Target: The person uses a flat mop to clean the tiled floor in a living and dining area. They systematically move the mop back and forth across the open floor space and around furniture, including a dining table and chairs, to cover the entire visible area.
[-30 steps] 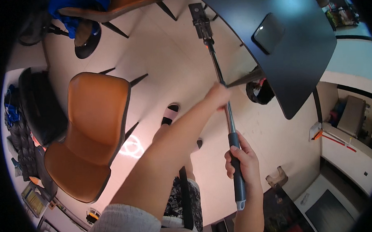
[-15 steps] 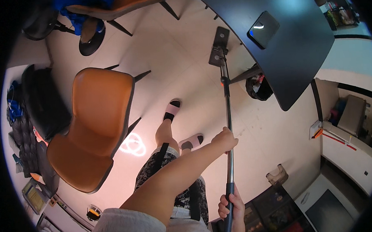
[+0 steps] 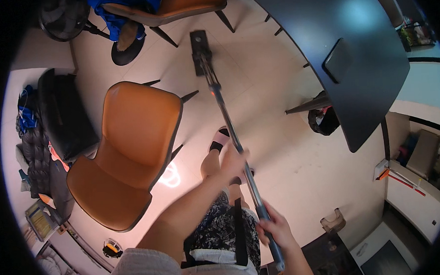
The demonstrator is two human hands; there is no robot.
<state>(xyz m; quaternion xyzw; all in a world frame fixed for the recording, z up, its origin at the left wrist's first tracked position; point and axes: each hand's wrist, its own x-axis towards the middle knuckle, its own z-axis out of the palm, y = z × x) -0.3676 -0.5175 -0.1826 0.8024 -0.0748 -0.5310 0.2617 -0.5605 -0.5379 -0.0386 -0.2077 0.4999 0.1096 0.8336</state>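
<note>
A flat mop (image 3: 230, 128) with a long metal pole slants up and to the left across the middle of the head view. My left hand (image 3: 235, 161), slightly blurred, is closed around the middle of the pole. Lower down, the fingers of my right hand (image 3: 277, 227) wrap the dark grip near the pole's end. The dark, narrow mop head (image 3: 196, 45) lies on the pale tiled floor (image 3: 262, 94), left of the table and just below the far chair. My slippered feet are partly hidden behind the pole and left arm.
An orange chair (image 3: 140, 111) stands close on the left, another chair (image 3: 190, 11) at the far side. A dark table (image 3: 375, 91) holding a phone (image 3: 337, 61) is at right, a black-bagged bin (image 3: 323, 120) beneath its edge. A standing fan (image 3: 65, 19) and small stool (image 3: 334, 222) are further out.
The mop head has swept left, from beside the table's edge to near the far chair, and the pole now leans left. Both hands keep hold; my left hand has moved left. The view has shifted slightly.
</note>
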